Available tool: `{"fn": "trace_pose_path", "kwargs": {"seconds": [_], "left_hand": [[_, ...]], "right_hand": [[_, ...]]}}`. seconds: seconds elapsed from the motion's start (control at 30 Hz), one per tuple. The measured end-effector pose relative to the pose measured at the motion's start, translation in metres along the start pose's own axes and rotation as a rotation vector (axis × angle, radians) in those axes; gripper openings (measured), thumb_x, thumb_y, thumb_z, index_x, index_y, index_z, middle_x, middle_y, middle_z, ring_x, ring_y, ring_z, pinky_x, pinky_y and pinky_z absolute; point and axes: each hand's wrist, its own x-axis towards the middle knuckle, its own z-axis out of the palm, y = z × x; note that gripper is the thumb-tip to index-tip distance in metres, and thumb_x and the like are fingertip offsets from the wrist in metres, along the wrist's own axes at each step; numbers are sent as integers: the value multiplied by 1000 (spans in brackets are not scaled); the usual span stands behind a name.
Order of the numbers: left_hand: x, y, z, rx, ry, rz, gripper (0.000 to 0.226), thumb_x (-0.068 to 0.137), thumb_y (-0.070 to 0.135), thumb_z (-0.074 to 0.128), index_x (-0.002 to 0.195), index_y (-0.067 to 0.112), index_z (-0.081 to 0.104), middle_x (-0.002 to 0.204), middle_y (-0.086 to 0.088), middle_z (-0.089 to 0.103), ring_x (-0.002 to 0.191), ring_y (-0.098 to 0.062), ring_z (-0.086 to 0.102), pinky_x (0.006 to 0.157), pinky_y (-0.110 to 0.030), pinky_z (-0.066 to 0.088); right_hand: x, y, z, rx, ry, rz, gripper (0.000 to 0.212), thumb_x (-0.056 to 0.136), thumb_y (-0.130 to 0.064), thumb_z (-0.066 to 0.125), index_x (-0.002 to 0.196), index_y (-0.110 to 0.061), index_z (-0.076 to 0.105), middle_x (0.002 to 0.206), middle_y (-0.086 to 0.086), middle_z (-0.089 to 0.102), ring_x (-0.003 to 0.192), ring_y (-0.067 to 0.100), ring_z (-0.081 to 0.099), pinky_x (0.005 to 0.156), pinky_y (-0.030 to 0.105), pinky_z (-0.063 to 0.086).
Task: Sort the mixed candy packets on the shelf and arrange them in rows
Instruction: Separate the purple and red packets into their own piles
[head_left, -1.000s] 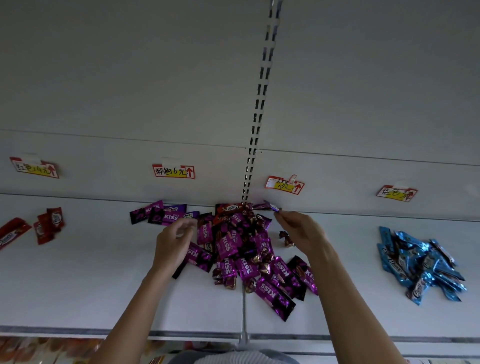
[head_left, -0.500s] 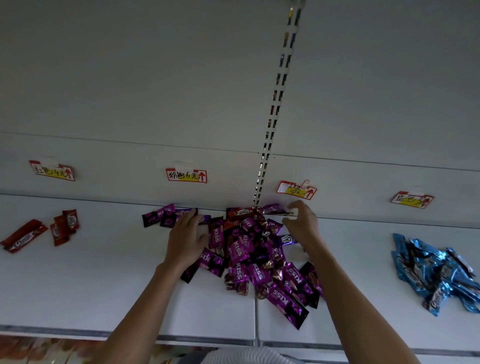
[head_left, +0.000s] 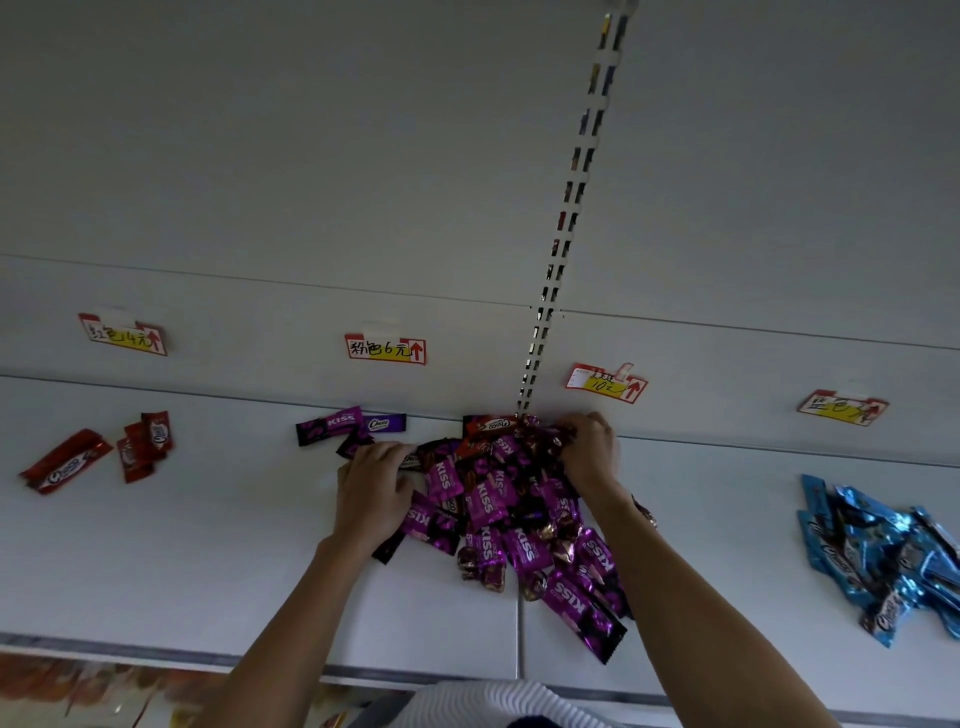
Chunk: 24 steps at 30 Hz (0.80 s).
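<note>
1. White metal shelf (head_left: 182, 561) is carrying a heap of purple foil candy packets (head_left: 498, 514) at its middle.
2. Left hand (head_left: 371, 493) is resting on the heap's left edge; whether it is pinching anything, I cannot tell.
3. Right hand (head_left: 589, 452), apart from the left, is curling its fingers around packets at the heap's far end.
4. Red foil packets (head_left: 145, 447) are lying far left, blue foil packets (head_left: 883, 556) far right.
5. Paper price labels (head_left: 385, 349) are hanging on the back wall.

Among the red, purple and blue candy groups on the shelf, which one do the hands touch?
The middle purple pile: left hand and right hand are on it. The red packets and blue pile lie apart, untouched.
</note>
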Motion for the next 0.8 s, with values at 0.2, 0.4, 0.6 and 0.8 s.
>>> {"fn": "trace_pose_path", "kwargs": {"seconds": [0.2, 0.4, 0.6, 0.8], "left_hand": [[1, 3, -2, 40, -23, -28, 40, 89, 17, 54, 128, 21, 52, 129, 2, 52, 124, -20, 40, 100, -40, 33], [-1, 5, -3, 19, -27, -36, 40, 87, 19, 55, 127, 22, 53, 128, 2, 53, 123, -20, 41, 99, -39, 34], [-2, 7, -5, 5, -28, -46, 39, 87, 21, 56, 126, 22, 53, 127, 2, 53, 122, -20, 41, 97, -38, 31], [-1, 8, -7, -20, -43, -63, 39, 88, 20, 56, 127, 21, 53, 128, 1, 53, 123, -20, 40, 99, -38, 30]], "right_hand": [[2, 1, 0, 0, -8, -59, 31, 86, 8, 52, 112, -2, 66, 114, 16, 58, 99, 30, 56, 85, 31, 46], [-7, 9, 7, -138, 0, -33, 35, 86, -5, 55, 120, -12, 56, 126, 8, 52, 117, 26, 43, 98, 40, 33], [3, 10, -2, -4, 61, 7, 24, 87, 6, 49, 108, -3, 58, 111, 15, 62, 105, 29, 52, 83, 34, 41], [3, 8, -7, 107, 102, -13, 28, 83, 13, 48, 103, 1, 63, 106, 17, 64, 99, 29, 57, 79, 31, 43]]}}
